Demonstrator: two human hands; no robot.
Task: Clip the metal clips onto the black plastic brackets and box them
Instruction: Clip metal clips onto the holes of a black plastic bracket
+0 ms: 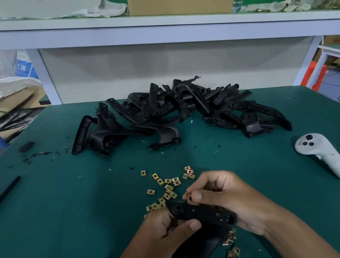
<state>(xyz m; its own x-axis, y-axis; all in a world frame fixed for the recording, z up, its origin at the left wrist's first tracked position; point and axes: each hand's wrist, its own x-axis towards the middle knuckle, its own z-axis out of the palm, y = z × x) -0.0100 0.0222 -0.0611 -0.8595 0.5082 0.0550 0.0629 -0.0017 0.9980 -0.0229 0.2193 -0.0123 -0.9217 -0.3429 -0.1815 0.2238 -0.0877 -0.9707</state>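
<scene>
Gripping a black plastic bracket (200, 213) low over the green table (56, 210), the left hand (168, 229) curls fingers and thumb around its near edge. The right hand (222, 195) pinches a small brass-coloured metal clip (189, 198) at the bracket's rounded, holed end. Loose square clips (168, 187) lie scattered just beyond. Farther back sits a tangled pile of brackets (175, 112).

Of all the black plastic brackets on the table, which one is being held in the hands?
The bracket at the bottom centre, apart from the pile behind. The left hand grips its near edge, and the right hand pinches a metal clip at its top edge.
</scene>
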